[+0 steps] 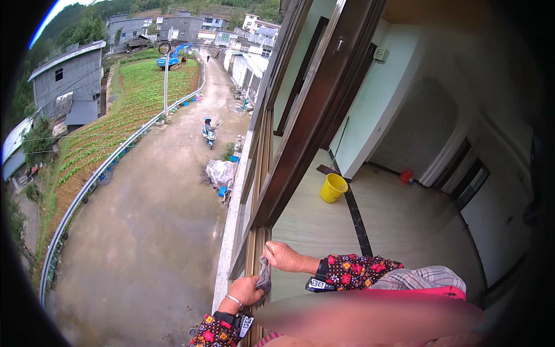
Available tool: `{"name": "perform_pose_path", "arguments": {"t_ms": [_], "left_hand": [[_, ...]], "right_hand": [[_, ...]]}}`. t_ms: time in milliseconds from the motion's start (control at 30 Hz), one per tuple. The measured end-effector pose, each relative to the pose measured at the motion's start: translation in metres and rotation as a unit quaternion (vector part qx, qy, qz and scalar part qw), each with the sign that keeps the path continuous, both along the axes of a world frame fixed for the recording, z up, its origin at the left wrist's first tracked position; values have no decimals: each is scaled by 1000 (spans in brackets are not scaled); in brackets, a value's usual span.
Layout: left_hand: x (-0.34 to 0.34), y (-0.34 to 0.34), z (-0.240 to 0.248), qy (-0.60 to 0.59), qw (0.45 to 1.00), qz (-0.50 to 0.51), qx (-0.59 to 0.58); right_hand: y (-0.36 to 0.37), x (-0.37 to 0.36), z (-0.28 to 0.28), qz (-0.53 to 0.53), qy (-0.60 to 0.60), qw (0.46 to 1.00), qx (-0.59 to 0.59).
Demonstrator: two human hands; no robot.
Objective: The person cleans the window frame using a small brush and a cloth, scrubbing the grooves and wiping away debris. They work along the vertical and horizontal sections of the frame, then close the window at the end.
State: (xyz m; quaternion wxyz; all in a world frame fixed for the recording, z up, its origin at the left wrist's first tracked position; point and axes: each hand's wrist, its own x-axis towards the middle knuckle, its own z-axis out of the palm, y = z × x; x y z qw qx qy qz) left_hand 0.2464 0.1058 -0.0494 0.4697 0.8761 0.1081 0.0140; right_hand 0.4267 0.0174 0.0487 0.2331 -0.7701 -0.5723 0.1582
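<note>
A grey cloth [264, 279] lies bunched along the brown metal window track [253, 254]. My left hand [245, 291], with a bracelet at the wrist, is closed on the cloth and presses it down by the track. Just beyond it, my right hand [284, 257] is closed at the far end of the cloth, over the track's inner side. A thin, dark sliver shows at its fingertips, too small to make out. Both forearms wear floral sleeves and dark wrist bands.
A brown window frame [324, 110] rises beside my hands. Inside, a yellow bucket [333, 188] stands on the tiled floor, with a long-handled tool [341, 144] behind it and a red object [406, 176] farther off. Outside, below, a scooter [209, 133] stands on the road.
</note>
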Motion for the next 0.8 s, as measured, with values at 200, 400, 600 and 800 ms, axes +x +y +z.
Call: {"name": "perform_pose_path", "arguments": {"t_ms": [200, 400, 600, 800], "left_hand": [[-185, -27, 15, 155, 907, -97, -379], [-233, 8, 126, -40, 820, 259, -509], [-89, 49, 105, -245, 913, 244, -216], [71, 52, 74, -313, 917, 213, -128]], "right_hand": [[-30, -97, 9, 104, 498, 811, -289], [-3, -83, 35, 86, 607, 790, -32], [-48, -17, 74, -74, 386, 904, 166], [-97, 25, 75, -163, 292, 920, 203]]}}
